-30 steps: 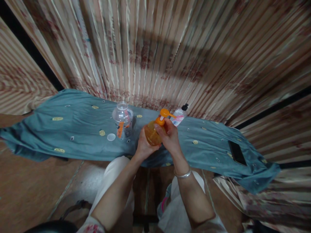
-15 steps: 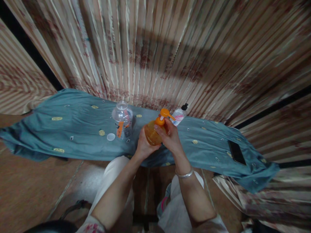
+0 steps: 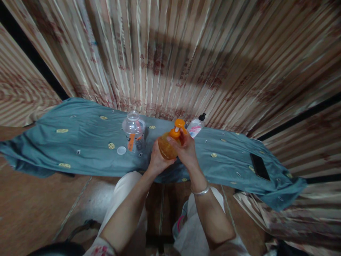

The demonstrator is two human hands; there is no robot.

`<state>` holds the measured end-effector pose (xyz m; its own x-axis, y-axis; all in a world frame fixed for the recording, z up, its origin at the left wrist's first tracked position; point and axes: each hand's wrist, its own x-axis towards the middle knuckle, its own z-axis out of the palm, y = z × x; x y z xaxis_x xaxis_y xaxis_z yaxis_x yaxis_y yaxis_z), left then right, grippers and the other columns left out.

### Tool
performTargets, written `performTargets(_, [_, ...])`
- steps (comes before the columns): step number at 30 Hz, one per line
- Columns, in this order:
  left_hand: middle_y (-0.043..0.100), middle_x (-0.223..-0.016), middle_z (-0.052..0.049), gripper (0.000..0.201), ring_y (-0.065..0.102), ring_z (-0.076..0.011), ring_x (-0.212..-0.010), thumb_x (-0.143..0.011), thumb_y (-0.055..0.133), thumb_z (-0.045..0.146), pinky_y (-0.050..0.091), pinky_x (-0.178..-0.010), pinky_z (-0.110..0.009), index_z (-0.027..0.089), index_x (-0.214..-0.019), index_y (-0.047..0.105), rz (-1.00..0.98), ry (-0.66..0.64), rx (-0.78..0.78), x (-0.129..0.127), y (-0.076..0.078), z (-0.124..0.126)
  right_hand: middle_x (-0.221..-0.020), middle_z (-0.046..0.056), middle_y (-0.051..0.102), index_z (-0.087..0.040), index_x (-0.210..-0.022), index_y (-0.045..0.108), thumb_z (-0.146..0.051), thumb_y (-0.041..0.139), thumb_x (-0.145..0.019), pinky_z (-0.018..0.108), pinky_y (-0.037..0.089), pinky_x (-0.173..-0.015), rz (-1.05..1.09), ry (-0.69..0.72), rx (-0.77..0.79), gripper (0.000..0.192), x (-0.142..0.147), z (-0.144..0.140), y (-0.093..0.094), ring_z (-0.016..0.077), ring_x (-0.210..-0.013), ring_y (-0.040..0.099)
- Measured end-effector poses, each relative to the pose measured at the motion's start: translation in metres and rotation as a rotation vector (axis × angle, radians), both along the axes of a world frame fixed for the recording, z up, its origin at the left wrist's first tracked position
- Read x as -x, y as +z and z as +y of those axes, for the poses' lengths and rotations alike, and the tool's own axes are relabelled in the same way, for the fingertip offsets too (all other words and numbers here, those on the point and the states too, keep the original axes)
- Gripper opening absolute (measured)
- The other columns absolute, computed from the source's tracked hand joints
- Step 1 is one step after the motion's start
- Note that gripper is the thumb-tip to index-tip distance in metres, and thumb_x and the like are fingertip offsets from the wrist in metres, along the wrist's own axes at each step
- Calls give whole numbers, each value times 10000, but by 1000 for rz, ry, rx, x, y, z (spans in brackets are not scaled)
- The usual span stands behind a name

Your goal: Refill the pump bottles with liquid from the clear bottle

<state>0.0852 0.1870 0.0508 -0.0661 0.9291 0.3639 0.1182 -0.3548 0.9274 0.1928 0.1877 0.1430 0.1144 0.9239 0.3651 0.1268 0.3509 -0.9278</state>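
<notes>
Both hands clamp the round orange pump bottle (image 3: 166,145) above the teal embroidered cloth (image 3: 80,142): left hand (image 3: 157,161) cups its base, right hand (image 3: 186,151) grips its pump collar. Left of the bottle stand a clear plastic jar (image 3: 134,131) and a white cap (image 3: 121,150); behind it, a black-capped clear bottle (image 3: 195,126); far right, a black phone (image 3: 259,167).

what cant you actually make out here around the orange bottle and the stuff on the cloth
Head view only:
- Orange pump bottle: lower body hidden by left hand; collar covered by right hand.
- Clear bottle: label print too small to read.
- White pump bottle: base hidden behind the right hand.
- Dark phone: screen too dark to tell.
</notes>
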Motion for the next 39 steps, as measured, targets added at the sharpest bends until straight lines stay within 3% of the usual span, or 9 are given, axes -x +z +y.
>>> performTargets(6, [562, -1355, -121, 981, 567, -330, -1282, -517, 890, 276, 449, -1107, -536, 230, -1357, 385, 7, -7, -3, 1, 4, -2, -1037, 45, 701, -242, -1042, 638, -443, 694, -810, 380, 525, -946, -43, 64, -34, 312, -6, -1, 1, 210, -994, 662])
performTargets(14, [573, -1322, -110, 954, 589, -335, -1241, -513, 878, 265, 475, -1065, -568, 236, -1331, 388, 29, 0, -36, 1, 4, -1, -987, 22, 706, -220, -997, 606, -433, 743, -732, 368, 544, -872, 5, -41, 10, 366, 2, 1, 0, 186, -896, 656])
performTargets(20, [569, -1332, -122, 952, 579, -331, -1256, -536, 876, 289, 482, -1059, -552, 216, -1344, 379, 41, -17, -23, 3, 3, -1, -988, 12, 683, -233, -1033, 593, -432, 759, -717, 357, 542, -861, -8, -11, 4, 409, 1, -2, 2, 184, -901, 650])
performTargets(24, [575, -1330, -109, 973, 582, -326, -1256, -518, 887, 282, 481, -1065, -528, 234, -1352, 389, 29, -1, -5, 1, 2, -1, -940, 16, 661, -224, -959, 614, -418, 682, -796, 360, 528, -870, -98, 19, -13, 262, -3, -1, 2, 178, -876, 630])
performTargets(31, [575, -1331, -129, 969, 583, -335, -1247, -510, 884, 300, 473, -1072, -531, 207, -1346, 402, 26, -5, -9, 2, 2, 0, -897, 11, 664, -219, -933, 625, -418, 658, -810, 338, 521, -823, -144, -45, -26, 237, 0, 0, 3, 177, -863, 622])
performTargets(39, [599, -1304, -128, 963, 614, -312, -1207, -516, 898, 333, 497, -1045, -483, 198, -1335, 409, 18, -8, -20, 0, 6, -1, -918, 17, 702, -216, -937, 663, -443, 682, -792, 349, 505, -874, -208, -181, -63, 270, 1, -6, 8, 185, -888, 634])
